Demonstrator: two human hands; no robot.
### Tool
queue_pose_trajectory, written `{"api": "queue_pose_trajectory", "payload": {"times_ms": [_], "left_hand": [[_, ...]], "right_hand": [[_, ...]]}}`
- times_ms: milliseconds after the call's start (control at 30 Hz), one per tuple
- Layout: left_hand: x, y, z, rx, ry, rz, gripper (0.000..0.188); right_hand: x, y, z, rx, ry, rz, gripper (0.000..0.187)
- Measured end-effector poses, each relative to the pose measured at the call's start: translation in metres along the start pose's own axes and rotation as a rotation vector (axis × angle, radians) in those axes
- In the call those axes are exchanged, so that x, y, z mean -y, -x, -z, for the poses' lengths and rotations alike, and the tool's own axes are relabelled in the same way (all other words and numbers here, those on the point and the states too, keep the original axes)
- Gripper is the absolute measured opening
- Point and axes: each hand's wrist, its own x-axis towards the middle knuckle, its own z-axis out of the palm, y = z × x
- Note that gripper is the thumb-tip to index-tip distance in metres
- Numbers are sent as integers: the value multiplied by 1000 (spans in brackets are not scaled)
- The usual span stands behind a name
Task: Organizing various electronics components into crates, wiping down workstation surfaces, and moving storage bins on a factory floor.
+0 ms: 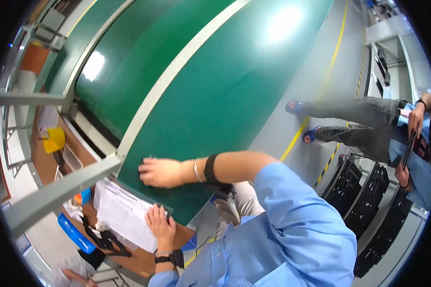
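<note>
My right hand (163,172) lies palm down on the green tabletop (215,115), close to the pale rail. Its fingers are a little bent and spread, and nothing shows in them. A tiny dark object, too small to name, sits just beyond the fingers. Nearer to me, my left hand (160,223) rests with its fingers stretched out, at the tabletop's near corner and the edge of some white printed sheets (122,210). Both wrists wear black bands; a light bracelet is on the right one.
A grey metal post (62,193) crosses at the left. Below it, a brown shelf holds a blue tray (75,233), black straps (103,239) and a yellow container (54,140). At the right stands another person (407,143) holding a dark object, near racks of black parts (364,191).
</note>
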Motion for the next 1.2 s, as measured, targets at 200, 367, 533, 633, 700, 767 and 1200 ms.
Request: {"api": "queue_pose_trajectory", "payload": {"times_ms": [200, 367, 533, 633, 700, 767, 1200], "left_hand": [[5, 8, 0, 82, -42, 23, 48], [3, -6, -2, 68, -25, -3, 50], [2, 6, 2, 77, -56, -10, 52], [4, 3, -3, 56, -80, -15, 53], [3, 4, -3, 42, -88, -21, 54], [-4, 7, -2, 34, -95, -24, 55], [-17, -6, 11, 124, -99, 36, 57]], "right_hand": [[-206, 84, 219, -46, 616, -665, 14], [-263, 290, 356, -412, 960, -1067, 19], [-227, 306, 342, -565, 1037, -962, 18], [-178, 218, 274, -589, 809, -713, 16], [-120, 142, 228, -154, 745, -862, 6], [-59, 97, 160, -145, 587, -727, 7], [-43, 168, 183, 6, 242, -274, 9]]}}
